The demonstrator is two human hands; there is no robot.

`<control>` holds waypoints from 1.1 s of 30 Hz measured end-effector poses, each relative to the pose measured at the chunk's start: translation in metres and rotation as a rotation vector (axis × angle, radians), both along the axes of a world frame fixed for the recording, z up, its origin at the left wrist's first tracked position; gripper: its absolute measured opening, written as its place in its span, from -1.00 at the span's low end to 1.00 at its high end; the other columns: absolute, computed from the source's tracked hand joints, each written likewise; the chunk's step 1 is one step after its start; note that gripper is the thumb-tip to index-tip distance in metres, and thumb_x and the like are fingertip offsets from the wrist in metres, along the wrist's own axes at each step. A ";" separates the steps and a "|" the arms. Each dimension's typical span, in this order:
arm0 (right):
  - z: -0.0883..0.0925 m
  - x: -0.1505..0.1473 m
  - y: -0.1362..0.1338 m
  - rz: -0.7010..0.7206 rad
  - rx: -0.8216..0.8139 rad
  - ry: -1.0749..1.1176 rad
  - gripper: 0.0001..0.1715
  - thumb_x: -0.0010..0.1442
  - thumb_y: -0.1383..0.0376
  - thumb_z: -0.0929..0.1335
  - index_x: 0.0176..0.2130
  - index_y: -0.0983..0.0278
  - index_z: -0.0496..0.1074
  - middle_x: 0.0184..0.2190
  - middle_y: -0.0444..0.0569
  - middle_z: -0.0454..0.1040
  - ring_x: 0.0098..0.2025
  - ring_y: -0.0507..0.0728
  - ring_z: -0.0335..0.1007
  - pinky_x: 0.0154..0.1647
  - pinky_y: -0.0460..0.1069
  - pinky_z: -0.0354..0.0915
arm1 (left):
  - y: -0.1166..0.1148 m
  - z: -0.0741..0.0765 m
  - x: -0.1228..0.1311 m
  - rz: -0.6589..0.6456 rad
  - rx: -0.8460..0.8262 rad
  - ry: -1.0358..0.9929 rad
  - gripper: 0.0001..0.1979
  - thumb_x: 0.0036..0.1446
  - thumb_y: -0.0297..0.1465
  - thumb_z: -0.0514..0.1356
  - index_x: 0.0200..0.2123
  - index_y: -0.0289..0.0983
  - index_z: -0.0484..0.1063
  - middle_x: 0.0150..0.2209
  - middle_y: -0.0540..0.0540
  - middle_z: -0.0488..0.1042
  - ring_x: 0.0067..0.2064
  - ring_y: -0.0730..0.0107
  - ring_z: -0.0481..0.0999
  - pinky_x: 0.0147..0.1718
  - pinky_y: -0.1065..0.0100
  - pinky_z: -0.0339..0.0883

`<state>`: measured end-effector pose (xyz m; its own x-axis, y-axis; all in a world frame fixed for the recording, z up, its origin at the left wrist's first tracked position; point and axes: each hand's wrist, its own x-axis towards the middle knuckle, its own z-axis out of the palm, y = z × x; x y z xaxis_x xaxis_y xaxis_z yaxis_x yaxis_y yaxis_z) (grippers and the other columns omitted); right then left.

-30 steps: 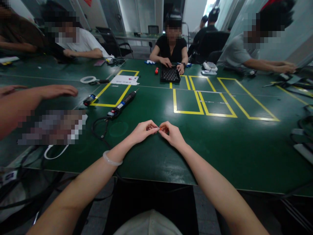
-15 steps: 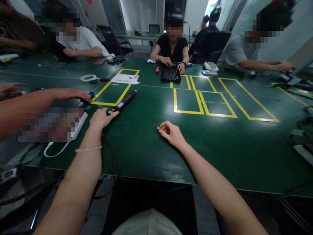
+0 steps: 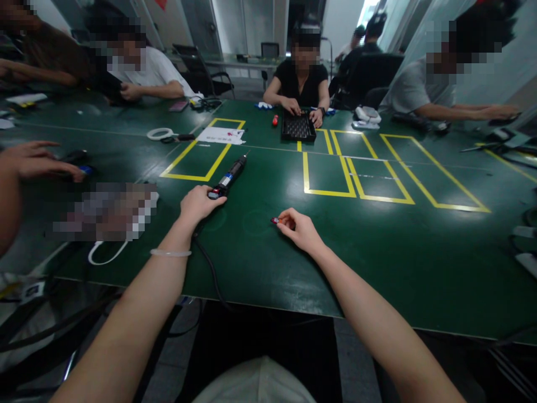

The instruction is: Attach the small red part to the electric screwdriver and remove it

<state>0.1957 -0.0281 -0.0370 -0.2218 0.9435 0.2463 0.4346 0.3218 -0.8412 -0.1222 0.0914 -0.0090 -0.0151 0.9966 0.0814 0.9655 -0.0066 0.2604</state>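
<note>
My left hand (image 3: 198, 205) is closed around the rear end of a black electric screwdriver (image 3: 233, 172) with a blue and white band. Its thin bit points away from me, up and to the right, and a dark cord (image 3: 210, 266) trails back toward the table's front edge. Low over the green table, my right hand (image 3: 301, 229) pinches a small red and dark piece (image 3: 274, 221) between thumb and fingertips. That piece is too small to name.
Yellow tape outlines (image 3: 329, 194) mark the green table (image 3: 268, 268). A paper sheet (image 3: 218, 135) and a white ring-shaped object (image 3: 159, 134) lie farther back. Across from me, a person (image 3: 298, 84) works at a black tray (image 3: 297, 136). A neighbour's hand (image 3: 46, 162) reaches in from the left.
My left hand has shifted right with the screwdriver, closer to my right hand, which has hardly moved. At left, the neighbour's hand has drawn back leftward. The view has turned slightly.
</note>
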 end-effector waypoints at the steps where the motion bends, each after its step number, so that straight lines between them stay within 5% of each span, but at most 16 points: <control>1: 0.000 0.000 0.000 0.000 0.001 0.002 -0.84 0.22 0.21 0.37 -0.21 0.24 0.38 -0.42 -0.14 0.46 -0.45 0.01 0.32 -0.38 -0.08 0.24 | -0.004 0.000 0.009 -0.015 0.008 0.008 -0.33 0.02 0.13 0.21 -0.03 -0.28 0.54 -0.07 -0.31 0.54 -0.11 -0.08 0.53 -0.25 0.17 0.37; 15: -0.003 0.003 0.004 -0.093 -0.014 -0.049 -0.84 0.19 0.21 0.37 -0.26 0.23 0.34 -0.49 -0.18 0.42 -0.49 0.02 0.30 -0.42 -0.08 0.19 | -0.071 -0.002 0.121 -0.457 0.066 0.042 -0.46 0.16 0.02 0.20 0.00 -0.28 0.44 -0.08 -0.23 0.49 -0.05 0.04 0.49 -0.18 0.23 0.33; 22: -0.006 0.005 0.006 -0.140 -0.042 -0.179 -0.83 0.13 0.26 0.40 -0.33 0.21 0.30 -0.55 -0.23 0.38 -0.51 0.02 0.29 -0.45 -0.10 0.11 | -0.084 -0.002 0.132 -0.568 0.088 0.106 -0.50 0.19 -0.03 0.21 0.02 -0.28 0.41 -0.07 -0.23 0.48 -0.05 0.04 0.48 -0.16 0.21 0.31; 33: -0.003 0.004 0.005 -0.042 0.004 -0.022 -0.90 0.18 0.25 0.38 -0.31 0.25 0.42 -0.45 -0.13 0.47 -0.47 0.03 0.30 -0.39 -0.08 0.19 | -0.085 -0.003 0.131 -0.562 0.102 0.111 -0.45 0.19 0.01 0.22 0.05 -0.29 0.39 -0.06 -0.24 0.48 -0.06 0.04 0.48 -0.16 0.21 0.28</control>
<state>0.1993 -0.0229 -0.0405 -0.1875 0.9510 0.2459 0.4658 0.3065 -0.8301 0.0093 0.0062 -0.0123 0.5284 0.8359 0.1486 0.8277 -0.5461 0.1289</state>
